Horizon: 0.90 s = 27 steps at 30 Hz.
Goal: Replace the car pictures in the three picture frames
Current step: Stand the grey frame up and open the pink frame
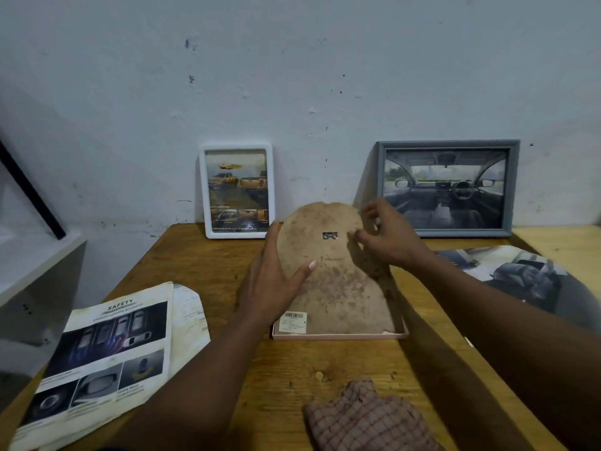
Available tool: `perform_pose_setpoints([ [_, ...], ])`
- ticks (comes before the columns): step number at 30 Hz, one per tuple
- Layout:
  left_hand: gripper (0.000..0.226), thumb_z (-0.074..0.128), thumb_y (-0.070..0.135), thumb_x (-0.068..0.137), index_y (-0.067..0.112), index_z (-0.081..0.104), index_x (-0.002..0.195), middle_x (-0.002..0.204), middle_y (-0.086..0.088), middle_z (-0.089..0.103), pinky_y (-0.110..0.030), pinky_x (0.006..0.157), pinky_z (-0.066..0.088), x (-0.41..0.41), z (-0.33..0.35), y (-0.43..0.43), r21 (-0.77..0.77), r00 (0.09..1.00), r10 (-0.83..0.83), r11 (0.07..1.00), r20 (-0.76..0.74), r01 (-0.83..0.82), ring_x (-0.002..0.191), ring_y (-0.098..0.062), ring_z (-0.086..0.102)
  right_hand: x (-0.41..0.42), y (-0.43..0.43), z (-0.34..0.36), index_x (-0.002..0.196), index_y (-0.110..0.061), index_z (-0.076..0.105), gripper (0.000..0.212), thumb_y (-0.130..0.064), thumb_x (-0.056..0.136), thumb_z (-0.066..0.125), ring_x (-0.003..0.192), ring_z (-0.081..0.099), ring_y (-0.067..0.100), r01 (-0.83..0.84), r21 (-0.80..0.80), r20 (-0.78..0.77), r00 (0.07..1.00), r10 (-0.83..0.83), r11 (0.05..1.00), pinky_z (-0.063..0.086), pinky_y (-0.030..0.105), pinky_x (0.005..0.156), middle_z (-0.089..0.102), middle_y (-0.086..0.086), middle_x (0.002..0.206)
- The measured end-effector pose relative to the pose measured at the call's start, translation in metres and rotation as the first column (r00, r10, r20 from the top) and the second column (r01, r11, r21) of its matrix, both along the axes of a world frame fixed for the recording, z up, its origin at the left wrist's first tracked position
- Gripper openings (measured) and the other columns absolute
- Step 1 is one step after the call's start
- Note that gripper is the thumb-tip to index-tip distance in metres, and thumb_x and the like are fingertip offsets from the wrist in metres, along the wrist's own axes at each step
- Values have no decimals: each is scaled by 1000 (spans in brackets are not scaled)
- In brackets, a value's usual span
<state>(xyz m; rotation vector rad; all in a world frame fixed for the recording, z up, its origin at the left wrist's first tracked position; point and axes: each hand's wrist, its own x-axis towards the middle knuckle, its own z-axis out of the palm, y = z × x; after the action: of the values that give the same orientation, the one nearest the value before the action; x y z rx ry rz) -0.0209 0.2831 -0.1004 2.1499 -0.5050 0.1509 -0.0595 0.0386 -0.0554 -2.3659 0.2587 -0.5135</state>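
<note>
Face down near the middle of the wooden counter [286, 369] lies the pale pink picture frame [338, 335]. Its stained brown backing board [341, 281] is uppermost, with a small metal hanger [330, 236] near the top and a barcode label [294, 320] at the near left corner. The left hand [276, 281] lies flat on the board's left side, fingers straight, pressing and holding nothing. The right hand [387, 236] is at the board's upper right edge with fingers curled; whether its grip has caught a tab or the board itself I cannot tell.

This frame looks mid-swap, and what it holds is hidden. Against the wall stand the white rounded frame [203, 190], holding a page of yellow pickup trucks, and the grey wooden frame [512, 190], holding a car-interior view. Whether those prints are old or new cannot be judged.

A car safety brochure [107, 349] lies to the left, a loose glossy car picture [527, 278] to the right, and a checked cloth [367, 418] at the near edge.
</note>
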Motion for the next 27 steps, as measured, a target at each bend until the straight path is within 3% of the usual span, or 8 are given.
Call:
perform_pose_setpoints([
  [5,92,74,50,88,39,16,158,161,2,35,-47,110,43,-12,3,-6,-50,997,46,998,63,-43,143,-25,39,-56,13,-33,125,-32,45,49,-36,84,73,115,54,20,-4,54,-38,999,6,999,59,44,85,48,-5,132],
  [7,85,74,41,90,29,26,158,162,0,32,-40,109,39,-19,7,-10,-74,989,73,995,127,-64,144,-22,36,-65,21,-40,127,-34,45,51,-36,85,73,123,49,20,9,69,12,1000,-10,998,55,47,94,43,-5,140],
  [9,77,74,36,91,25,33,155,160,0,34,-36,107,39,-24,13,-14,-102,981,70,993,179,-52,142,-21,37,-69,28,-40,132,-32,44,54,-35,86,72,140,34,17,25,37,86,996,-29,999,37,45,113,29,-4,156],
  [10,74,74,35,92,24,36,154,159,0,36,-36,108,41,-25,18,-16,-107,978,60,993,199,-40,141,-20,38,-69,32,-37,136,-31,43,57,-34,87,72,144,22,12,27,5,126,992,-27,1000,25,37,114,19,-7,162],
  [12,68,72,34,93,24,39,152,154,1,41,-42,108,46,-24,28,-17,-105,968,46,994,247,-20,138,-20,42,-70,36,-24,138,-28,43,57,-32,89,71,144,15,7,30,-32,181,983,-24,999,21,31,109,12,-10,165],
  [15,62,71,37,93,23,45,147,147,2,47,-41,106,47,-22,49,-20,-109,952,36,994,303,-2,132,-17,47,-75,33,5,128,-25,54,40,-26,91,69,143,32,18,28,-59,228,974,-14,998,34,41,113,32,-5,158],
  [19,63,72,41,91,22,48,146,146,3,49,-36,105,45,-29,71,-47,-87,962,-42,994,271,68,127,-12,49,-93,5,46,120,-17,64,28,-22,93,64,128,49,22,80,-174,275,961,-30,981,36,29,97,53,3,142],
  [27,77,75,54,85,27,43,150,154,1,44,-44,110,43,-67,51,-131,39,946,-322,946,22,321,137,-20,46,-146,-82,40,115,-25,67,22,-25,93,65,113,53,18,154,-206,40,988,-149,966,41,30,85,58,2,134],
])
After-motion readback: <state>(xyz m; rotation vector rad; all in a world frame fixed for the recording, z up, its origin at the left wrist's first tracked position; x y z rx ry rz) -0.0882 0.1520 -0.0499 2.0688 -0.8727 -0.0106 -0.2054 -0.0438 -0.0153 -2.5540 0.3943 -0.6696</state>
